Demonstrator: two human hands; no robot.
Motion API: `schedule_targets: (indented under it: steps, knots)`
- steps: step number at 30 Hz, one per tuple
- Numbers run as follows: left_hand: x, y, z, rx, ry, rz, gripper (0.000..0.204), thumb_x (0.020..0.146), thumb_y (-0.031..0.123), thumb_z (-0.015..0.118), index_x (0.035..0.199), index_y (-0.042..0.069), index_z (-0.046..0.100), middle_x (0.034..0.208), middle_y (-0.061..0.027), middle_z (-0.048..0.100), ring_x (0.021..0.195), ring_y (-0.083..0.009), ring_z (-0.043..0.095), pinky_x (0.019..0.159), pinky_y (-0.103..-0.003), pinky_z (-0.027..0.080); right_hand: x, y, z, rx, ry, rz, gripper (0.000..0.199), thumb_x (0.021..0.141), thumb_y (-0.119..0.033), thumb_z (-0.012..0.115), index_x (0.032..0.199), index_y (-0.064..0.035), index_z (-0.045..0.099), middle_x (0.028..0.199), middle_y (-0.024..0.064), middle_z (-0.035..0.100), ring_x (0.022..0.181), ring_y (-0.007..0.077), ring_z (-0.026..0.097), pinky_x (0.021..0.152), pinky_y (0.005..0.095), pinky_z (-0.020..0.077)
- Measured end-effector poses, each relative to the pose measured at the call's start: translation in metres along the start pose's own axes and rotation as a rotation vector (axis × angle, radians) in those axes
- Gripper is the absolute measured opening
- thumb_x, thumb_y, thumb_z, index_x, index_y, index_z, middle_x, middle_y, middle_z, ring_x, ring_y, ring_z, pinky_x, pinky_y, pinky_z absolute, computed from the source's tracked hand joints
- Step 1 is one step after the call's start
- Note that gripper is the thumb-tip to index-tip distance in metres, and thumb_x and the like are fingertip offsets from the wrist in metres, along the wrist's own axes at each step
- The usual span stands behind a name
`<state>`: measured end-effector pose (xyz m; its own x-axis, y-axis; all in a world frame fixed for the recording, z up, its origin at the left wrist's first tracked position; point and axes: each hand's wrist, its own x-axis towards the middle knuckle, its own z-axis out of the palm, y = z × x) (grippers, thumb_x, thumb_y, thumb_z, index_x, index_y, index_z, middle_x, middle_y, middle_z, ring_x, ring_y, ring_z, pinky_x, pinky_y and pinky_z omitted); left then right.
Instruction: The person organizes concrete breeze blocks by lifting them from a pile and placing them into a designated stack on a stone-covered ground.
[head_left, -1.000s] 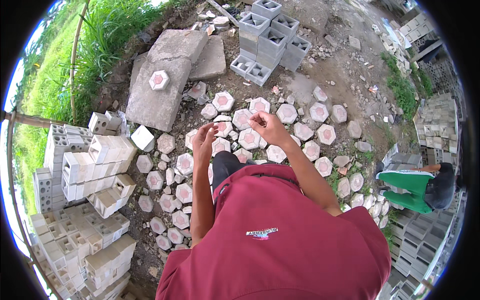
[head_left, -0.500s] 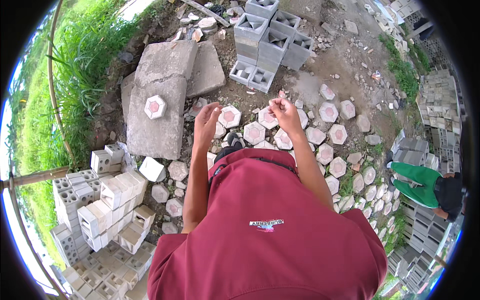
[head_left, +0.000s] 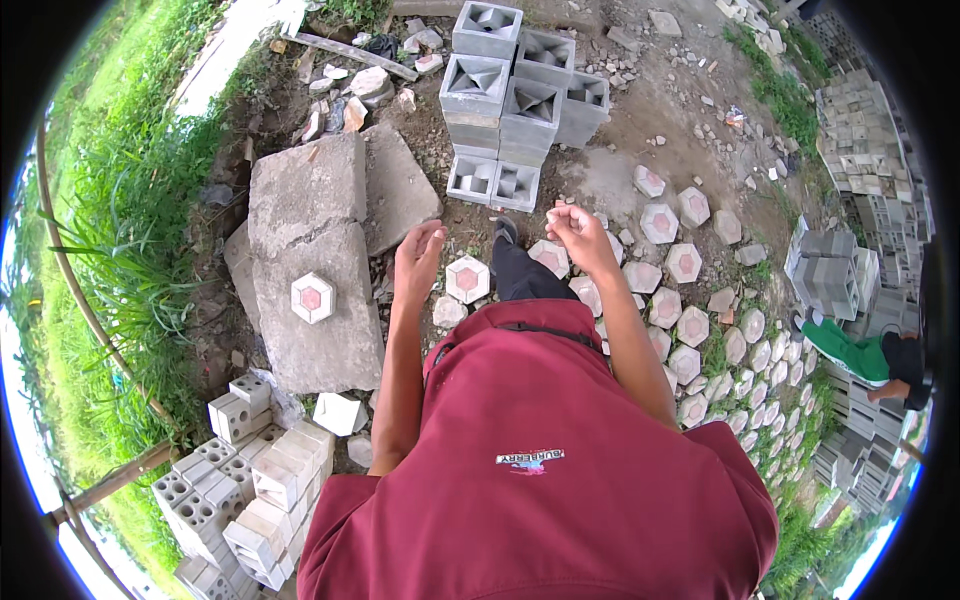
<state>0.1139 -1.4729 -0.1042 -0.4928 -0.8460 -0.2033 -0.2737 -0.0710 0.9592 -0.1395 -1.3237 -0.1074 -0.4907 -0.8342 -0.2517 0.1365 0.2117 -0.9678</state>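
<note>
My left hand (head_left: 418, 262) is held in front of me, its fingers loosely bent and nothing in its grasp. Below it on the ground is a hexagonal paver (head_left: 467, 279) with a pink centre. My right hand (head_left: 582, 238) hangs at about the same height, fingers half curled and apart, with no object visible in them. Beneath it lies another hexagonal paver (head_left: 549, 257), partly hidden by my leg. Neither hand touches any block or paver. A single hexagonal paver (head_left: 313, 298) rests on the cracked concrete slab (head_left: 325, 345) to the left.
Grey hollow blocks (head_left: 528, 105) are stacked ahead. More blocks (head_left: 215, 490) are piled at the lower left. Rows of pavers (head_left: 692, 326) cover the ground on the right. A person in green trousers (head_left: 850, 350) is beside stacked blocks at far right. Rubble (head_left: 370, 85) lies beyond the slab.
I have stepped forward, with one leg now out in front. The slab and left block pile sit lower in view, while my hands keep nearly the same pose.
</note>
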Motion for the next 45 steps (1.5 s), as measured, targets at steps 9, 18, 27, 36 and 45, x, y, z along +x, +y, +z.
schedule_targets:
  steps: [9,18,27,36,45]
  knots:
    - [0.200,0.011,0.000,0.032,0.027,0.005,0.034,0.096,0.025,0.054,0.120,0.001,0.058,0.112,-0.0092,0.067,0.102,-0.0166,0.062,0.085,-0.031,0.047,0.224,0.011,-0.004,-0.261,-0.004,-0.032,0.025,0.089,-0.025,0.065,0.098,-0.0010,0.062,0.079,0.0053,0.066,0.068,0.0115,0.060,0.064,0.0277,0.0484]
    - [0.339,0.043,0.013,0.030,-0.001,-0.004,0.030,0.095,0.020,0.056,0.116,-0.002,0.060,0.107,-0.0117,0.068,0.102,-0.0169,0.063,0.087,-0.030,0.048,0.364,-0.044,0.013,-0.461,-0.093,-0.096,0.034,0.086,-0.031,0.067,0.102,-0.0027,0.060,0.081,0.0117,0.067,0.074,0.0219,0.065,0.066,0.0341,0.0497]
    - [0.465,-0.047,0.039,0.479,-0.148,-0.083,0.044,0.087,0.029,0.063,0.119,-0.001,0.058,0.116,-0.0202,0.063,0.111,-0.0320,0.059,0.095,-0.039,0.045,0.426,0.017,-0.004,-0.537,0.190,0.191,0.042,0.086,-0.035,0.067,0.113,-0.0038,0.057,0.088,0.0127,0.068,0.079,0.0236,0.067,0.071,0.0353,0.0514]
    - [0.623,-0.166,0.078,0.626,-0.053,-0.045,0.066,0.084,0.041,0.065,0.128,-0.004,0.048,0.120,-0.0268,0.058,0.115,-0.0369,0.055,0.098,-0.040,0.042,0.544,0.163,0.010,-0.408,0.442,0.282,0.074,0.081,-0.046,0.069,0.127,0.0050,0.043,0.108,0.0257,0.062,0.098,0.0343,0.063,0.084,0.0403,0.0496]
    - [0.665,-0.233,0.099,0.360,-0.086,-0.205,0.056,0.083,0.048,0.065,0.112,0.000,0.061,0.096,-0.0221,0.068,0.094,-0.0344,0.065,0.084,-0.039,0.048,0.625,0.224,0.028,-0.455,0.536,0.154,0.066,0.084,-0.044,0.067,0.125,0.0033,0.046,0.113,0.0284,0.058,0.107,0.0426,0.056,0.093,0.0444,0.0446]
